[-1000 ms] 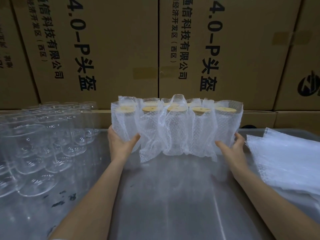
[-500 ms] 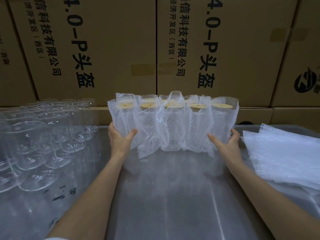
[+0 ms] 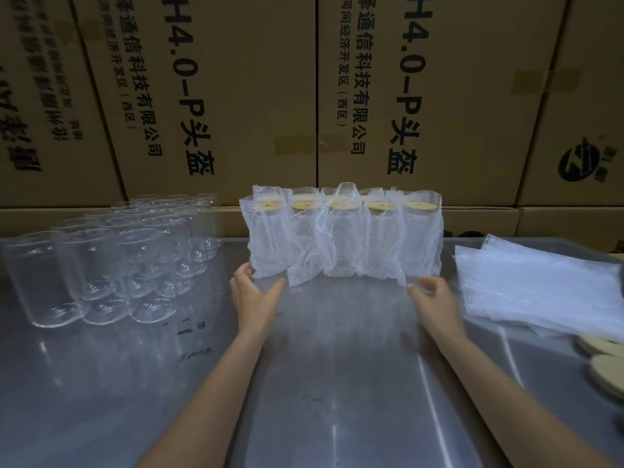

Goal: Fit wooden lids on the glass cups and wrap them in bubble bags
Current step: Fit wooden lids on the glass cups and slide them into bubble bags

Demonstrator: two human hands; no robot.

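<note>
Where the cardboard boxes (image 3: 236, 96) rise behind the far edge of the metal table (image 3: 337, 383), black print reads "4.0-P" beside Chinese characters. Against that edge stands a row of five wrapped cups (image 3: 344, 238), each in a dimpled clear bubble bag under a round wooden lid; more may stand behind. The left hand (image 3: 251, 295) and right hand (image 3: 435, 298) hover just before the row, fingers loosely spread, gripping nothing. Bare glass cups (image 3: 111, 261) crowd the left edge, flat bubble bags (image 3: 540, 285) the right, with two spare wooden lids (image 3: 604, 356) nearby.
</note>
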